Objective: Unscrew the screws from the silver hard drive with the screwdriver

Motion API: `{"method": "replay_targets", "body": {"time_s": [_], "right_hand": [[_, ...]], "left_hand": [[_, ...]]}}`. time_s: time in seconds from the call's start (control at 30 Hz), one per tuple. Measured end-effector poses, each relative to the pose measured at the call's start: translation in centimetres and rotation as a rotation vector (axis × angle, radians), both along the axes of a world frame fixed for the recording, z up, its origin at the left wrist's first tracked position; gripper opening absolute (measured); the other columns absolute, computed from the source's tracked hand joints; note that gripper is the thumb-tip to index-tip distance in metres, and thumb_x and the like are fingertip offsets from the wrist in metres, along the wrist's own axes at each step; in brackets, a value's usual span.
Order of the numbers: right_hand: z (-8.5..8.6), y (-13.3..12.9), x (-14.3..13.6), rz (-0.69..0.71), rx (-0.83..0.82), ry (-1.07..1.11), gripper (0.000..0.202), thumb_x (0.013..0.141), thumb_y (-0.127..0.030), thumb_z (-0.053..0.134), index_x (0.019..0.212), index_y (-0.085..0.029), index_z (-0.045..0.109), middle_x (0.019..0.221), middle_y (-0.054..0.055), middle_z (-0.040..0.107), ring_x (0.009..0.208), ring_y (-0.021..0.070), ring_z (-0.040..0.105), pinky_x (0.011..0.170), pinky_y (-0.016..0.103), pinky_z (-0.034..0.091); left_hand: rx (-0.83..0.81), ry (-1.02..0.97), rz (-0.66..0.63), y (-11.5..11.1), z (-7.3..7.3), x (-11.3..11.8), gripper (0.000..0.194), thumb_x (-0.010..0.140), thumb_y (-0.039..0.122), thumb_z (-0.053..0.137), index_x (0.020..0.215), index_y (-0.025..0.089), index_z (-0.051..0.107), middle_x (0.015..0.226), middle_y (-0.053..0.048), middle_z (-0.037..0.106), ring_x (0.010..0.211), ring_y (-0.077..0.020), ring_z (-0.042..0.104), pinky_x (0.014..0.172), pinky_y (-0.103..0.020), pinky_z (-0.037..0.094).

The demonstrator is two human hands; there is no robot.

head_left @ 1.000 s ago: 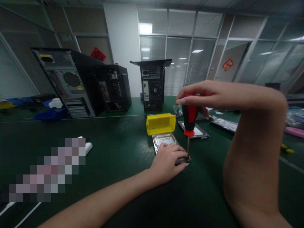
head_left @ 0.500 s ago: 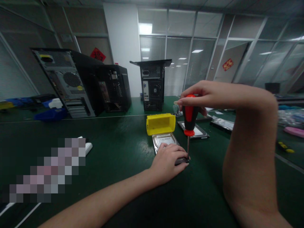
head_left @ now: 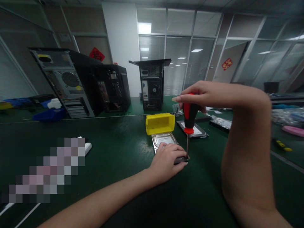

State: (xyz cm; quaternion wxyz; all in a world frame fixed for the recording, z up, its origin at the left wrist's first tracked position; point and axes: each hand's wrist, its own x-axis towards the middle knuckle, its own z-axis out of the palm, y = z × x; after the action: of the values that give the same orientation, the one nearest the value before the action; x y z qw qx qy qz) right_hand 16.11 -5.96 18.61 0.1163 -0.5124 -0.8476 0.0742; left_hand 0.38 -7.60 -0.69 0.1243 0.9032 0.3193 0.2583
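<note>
My right hand (head_left: 198,95) is wrapped over the top of a red-and-black screwdriver (head_left: 190,117), which stands nearly upright. Its thin shaft points down at the near right corner of a silver hard drive (head_left: 163,138); the tip's exact seat is hidden by fingers. My left hand (head_left: 167,160) lies across the near part of that drive, fingers over the top and thumb at the near edge, gripping it. A yellow plastic bin (head_left: 160,124) lies on its side with its opening toward me, right behind the drive.
A second hard drive (head_left: 198,130) lies to the right, another drive (head_left: 220,123) beyond it. Computer towers (head_left: 153,85) stand along the back. On the far right are a yellow-and-black tool (head_left: 282,145) and a pink item (head_left: 294,130). A blue bin (head_left: 48,115) sits at left.
My right thumb has stretched out a little to the left on top of the screwdriver handle. The left hand and the drive stay where they were; the view has shifted slightly.
</note>
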Motion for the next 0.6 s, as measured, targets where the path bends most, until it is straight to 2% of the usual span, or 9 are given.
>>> {"method": "replay_targets", "body": {"time_s": [0.13,0.37,0.6], "right_hand": [[0.01,-0.29,-0.25,0.016,-0.059,0.080,0.050,0.085,-0.056,0.035,0.086,-0.015,0.064,0.074,0.005,0.062,0.056,0.0112,0.053,0.055,0.027,0.043],[0.19,-0.72,0.10,0.050,-0.107,0.112,0.048,0.085,-0.055,0.036,0.097,-0.017,0.062,0.087,0.006,0.065,0.059,0.0127,0.056,0.056,0.027,0.045],[0.08,0.18,0.56,-0.051,-0.086,0.040,0.056,0.080,-0.065,0.035,0.087,-0.017,0.063,0.068,0.004,0.061,0.048,0.0101,0.050,0.054,0.027,0.044]], "left_hand": [[0.000,0.001,0.001,0.05,-0.04,0.02,0.016,0.084,0.028,0.059,0.100,0.025,0.062,0.109,0.002,0.062,0.105,-0.0173,0.053,0.085,-0.036,0.031],[-0.006,0.011,0.008,0.04,0.02,-0.06,0.017,0.085,0.029,0.059,0.101,0.026,0.062,0.110,0.002,0.062,0.106,-0.0177,0.053,0.085,-0.035,0.031],[-0.010,0.010,0.012,0.00,0.05,0.06,0.016,0.084,0.029,0.059,0.100,0.025,0.062,0.109,0.003,0.062,0.105,-0.0175,0.053,0.085,-0.034,0.032]]}}
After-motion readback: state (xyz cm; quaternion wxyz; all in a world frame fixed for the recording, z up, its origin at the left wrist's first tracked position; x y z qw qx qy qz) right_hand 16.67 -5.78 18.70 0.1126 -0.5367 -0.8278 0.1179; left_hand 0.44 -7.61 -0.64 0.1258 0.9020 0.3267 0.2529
